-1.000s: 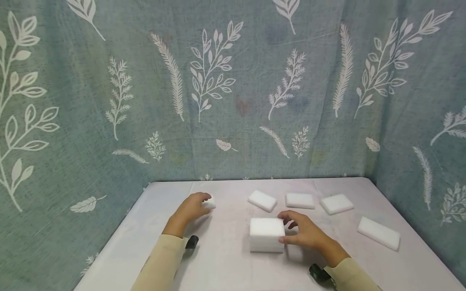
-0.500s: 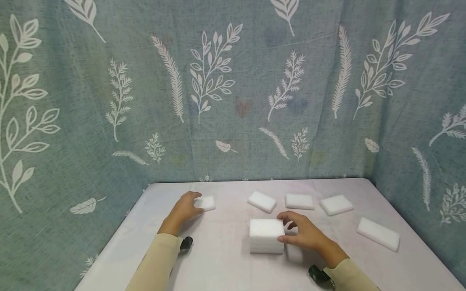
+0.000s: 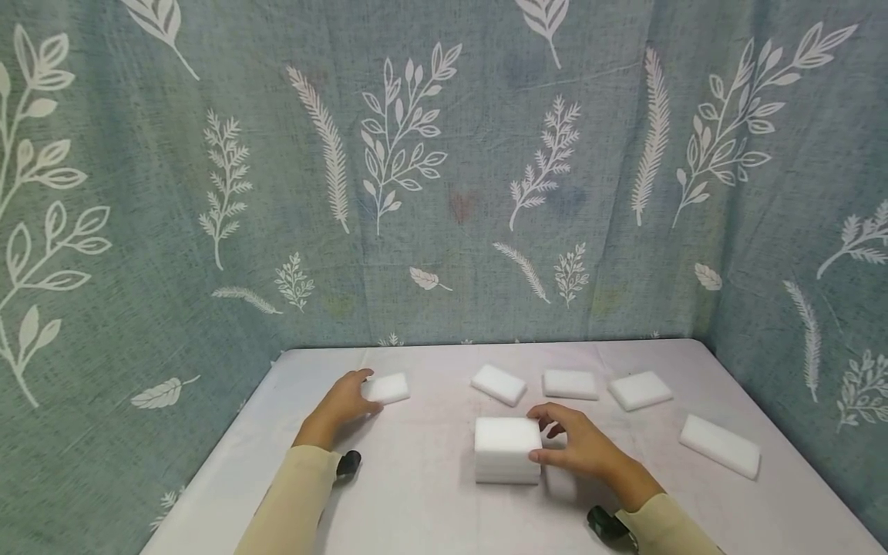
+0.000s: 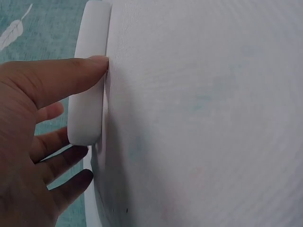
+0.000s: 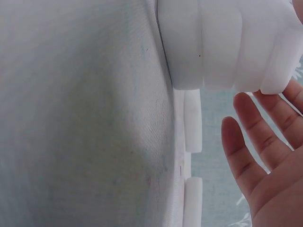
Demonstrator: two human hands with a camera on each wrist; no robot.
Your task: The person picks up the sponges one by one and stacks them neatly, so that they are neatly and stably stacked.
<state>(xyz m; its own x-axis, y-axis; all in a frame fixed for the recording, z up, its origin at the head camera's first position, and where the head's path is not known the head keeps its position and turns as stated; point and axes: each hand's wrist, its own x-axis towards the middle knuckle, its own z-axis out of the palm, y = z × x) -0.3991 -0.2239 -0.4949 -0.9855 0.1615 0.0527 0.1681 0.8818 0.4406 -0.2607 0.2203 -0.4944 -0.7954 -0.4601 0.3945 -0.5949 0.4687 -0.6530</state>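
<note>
At the table's left, a flat white sponge lies on the surface. My left hand is at its left end, thumb along the near edge and forefinger by the far corner; in the left wrist view the thumb crosses the sponge's side, while the other fingers are spread and loose. Near the middle stands a neat stack of several white sponges. My right hand holds the right end of its top sponge, thumb in front and fingers behind, the lower fingers fairly straight.
Behind the stack lie three separate white sponges, one left, one central and one right. Another sponge is near the right edge of the pale table. Leaf-patterned cloth encloses the table's back and sides.
My left hand has slid left along the sponge, uncovering more of it; the sponge stays in place. The right hand and the stack have not visibly moved.
</note>
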